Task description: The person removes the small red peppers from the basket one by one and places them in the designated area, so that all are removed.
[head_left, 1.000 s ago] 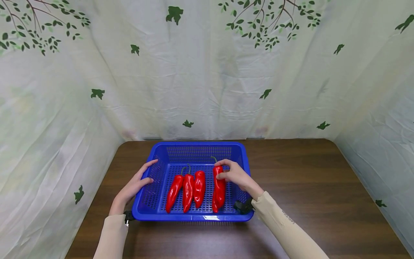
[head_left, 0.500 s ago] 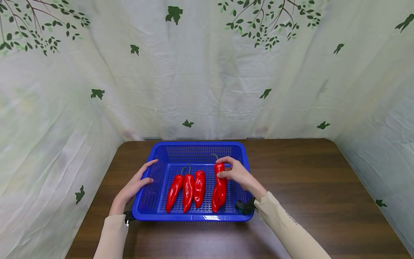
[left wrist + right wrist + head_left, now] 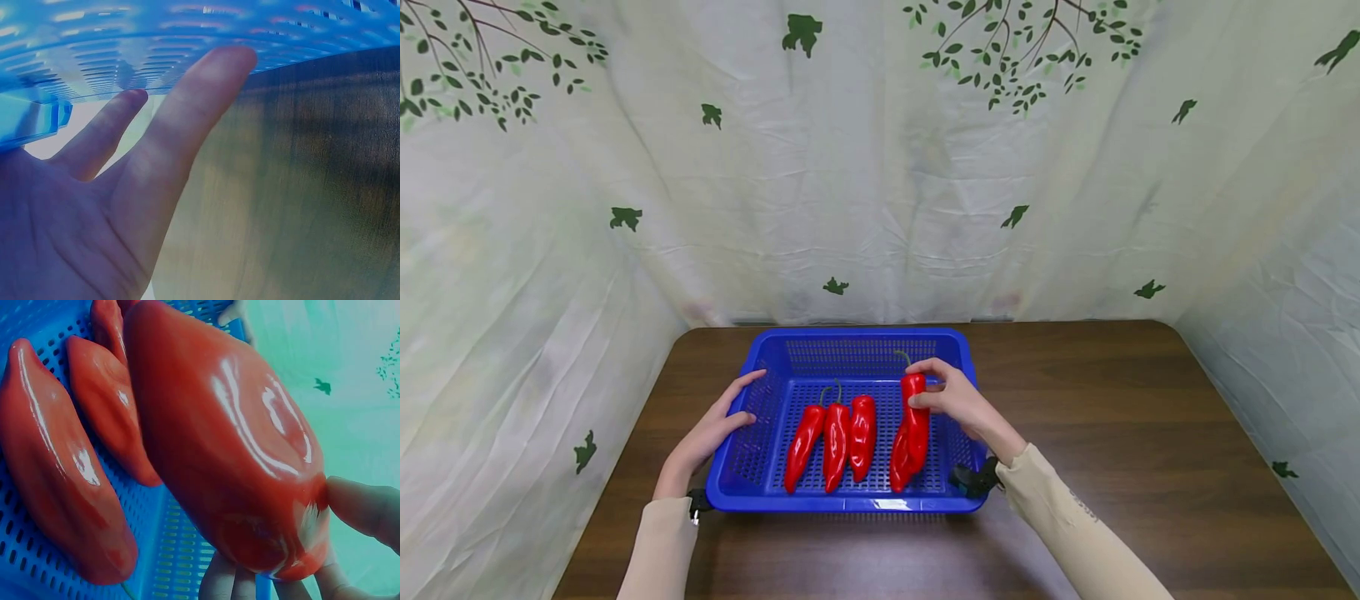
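Red pepper [image 3: 918, 429] pinched between thumb and fingers of the right hand [image 3: 957, 402], lower centre of the frame in the blue basket [image 3: 820, 503], now slightly higher, suggesting a lift off the half-hidden pepper [image 3: 899, 465], opposite a left hand [image 3: 706, 433] spread at the rim, perhaps touching.

Peppers [image 3: 862, 437]: glossy red, with white highlights; stems [image 3: 838, 390]: green. Basket [image 3: 820, 503]: blue throughout, patterned with close rows of small slots. Tabletop [image 3: 1112, 450]: dark brown, wood-grained. Cloth [image 3: 865, 158]: off-white, bearing dark green leaf and brown branch motifs; tinted turquoise in the right wrist view. Sleeves [image 3: 1067, 521]: beige. Wrist devices [image 3: 973, 478]: black.
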`<state>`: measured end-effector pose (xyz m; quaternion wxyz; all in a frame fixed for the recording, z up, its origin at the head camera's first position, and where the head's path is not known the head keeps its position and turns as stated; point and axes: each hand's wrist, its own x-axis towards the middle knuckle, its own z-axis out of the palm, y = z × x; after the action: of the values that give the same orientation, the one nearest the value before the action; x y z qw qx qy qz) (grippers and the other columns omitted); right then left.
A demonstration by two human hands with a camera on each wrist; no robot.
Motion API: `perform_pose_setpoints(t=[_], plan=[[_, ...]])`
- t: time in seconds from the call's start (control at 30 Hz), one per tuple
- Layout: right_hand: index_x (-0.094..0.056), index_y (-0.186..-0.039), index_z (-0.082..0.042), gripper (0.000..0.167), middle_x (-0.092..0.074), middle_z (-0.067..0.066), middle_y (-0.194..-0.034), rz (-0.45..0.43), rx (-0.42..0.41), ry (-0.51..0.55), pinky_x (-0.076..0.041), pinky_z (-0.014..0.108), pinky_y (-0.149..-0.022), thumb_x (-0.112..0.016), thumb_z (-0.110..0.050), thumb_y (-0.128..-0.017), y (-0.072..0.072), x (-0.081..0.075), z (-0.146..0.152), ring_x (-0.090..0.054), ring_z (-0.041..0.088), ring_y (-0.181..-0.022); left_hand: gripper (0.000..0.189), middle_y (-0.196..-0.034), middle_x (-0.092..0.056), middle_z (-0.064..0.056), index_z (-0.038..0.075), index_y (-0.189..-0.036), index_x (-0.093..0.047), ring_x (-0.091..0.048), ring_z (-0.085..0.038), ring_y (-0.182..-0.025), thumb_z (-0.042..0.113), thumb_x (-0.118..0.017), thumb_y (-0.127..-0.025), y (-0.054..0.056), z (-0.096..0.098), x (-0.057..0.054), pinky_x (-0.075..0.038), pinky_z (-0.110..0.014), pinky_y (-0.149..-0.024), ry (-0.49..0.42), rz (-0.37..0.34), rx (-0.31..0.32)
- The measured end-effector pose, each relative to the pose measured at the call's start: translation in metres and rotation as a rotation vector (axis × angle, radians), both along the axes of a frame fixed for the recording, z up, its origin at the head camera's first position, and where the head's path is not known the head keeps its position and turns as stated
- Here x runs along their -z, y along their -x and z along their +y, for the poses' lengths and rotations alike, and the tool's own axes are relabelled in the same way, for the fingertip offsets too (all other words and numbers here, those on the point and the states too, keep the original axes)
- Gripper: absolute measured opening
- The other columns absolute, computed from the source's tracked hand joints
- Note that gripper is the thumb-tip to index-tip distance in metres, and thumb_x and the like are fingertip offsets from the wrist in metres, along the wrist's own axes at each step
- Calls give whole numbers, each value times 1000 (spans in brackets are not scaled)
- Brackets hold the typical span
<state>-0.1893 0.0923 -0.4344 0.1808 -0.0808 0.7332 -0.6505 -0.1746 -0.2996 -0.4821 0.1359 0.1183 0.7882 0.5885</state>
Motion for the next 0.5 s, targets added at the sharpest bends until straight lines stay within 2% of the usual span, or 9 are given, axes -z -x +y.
perform_pose_setpoints(t=[0.2,0.5], plan=[[-50,-125,4,45,-55,21,-120,0,7,20,-54,38,-77,-65,1,-83,0,-1,5,-63,23,-90,63,-154,-9,-23,17,-151,-22,-31,-51,-125,3,-47,-95,0,0,0,-44,-51,-88,7,-5,-7],[-48,-127,5,46,-54,25,-120,-4,18,47,-53,41,-81,-63,0,-85,2,-1,15,-63,25,-92,63,-154,-9,-23,18,-151,-23,-29,-51,-128,4,-47,-95,0,0,0,-42,-55,-91,17,-2,-12]])
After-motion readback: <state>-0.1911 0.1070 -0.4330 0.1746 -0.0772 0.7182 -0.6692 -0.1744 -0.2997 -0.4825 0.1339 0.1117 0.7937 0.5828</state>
